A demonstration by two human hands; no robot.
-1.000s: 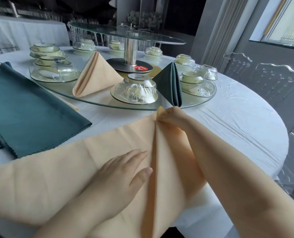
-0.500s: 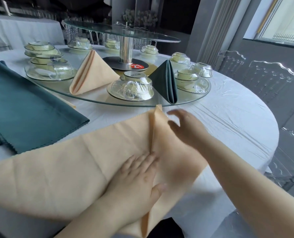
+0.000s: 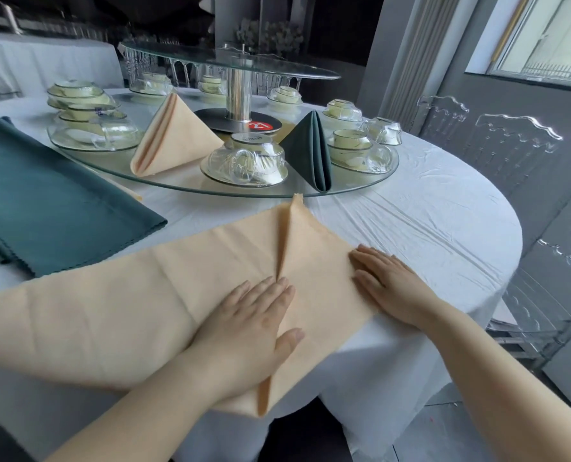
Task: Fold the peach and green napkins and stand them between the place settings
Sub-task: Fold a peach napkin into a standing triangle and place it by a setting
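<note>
Resting lower than half a second ago, away from the tip and down at the right edge of the folded flap: right grip point(image 3: 390, 288), lying flat, fingers straight, clasping nothing. Keeping its place at the centre crease: left grip point(image 3: 254, 325), palm down, fingers straight and together, pressing the cloth, clasping nothing.

Lying flat at the near side of the table point(image 3: 427, 221): peach napkin point(image 3: 144, 295), one. Long axis running left to right, left end reaching unfolded to the left border, right end folded in as a triangle. Tip pointing away from the person, toward the glass turntable point(image 3: 177, 186); crease running near to far; near corner hanging over the table edge.

Standing on the turntable, tips up: folded peach napkin point(image 3: 177, 141), one; folded green napkin point(image 3: 310, 151), one; one place setting point(image 3: 244, 158) sitting between them.

Lying flat at the left: green cloth point(image 3: 51, 201), layers not countable.

Standing at the right: clear chairs point(image 3: 510, 135), two.
</note>
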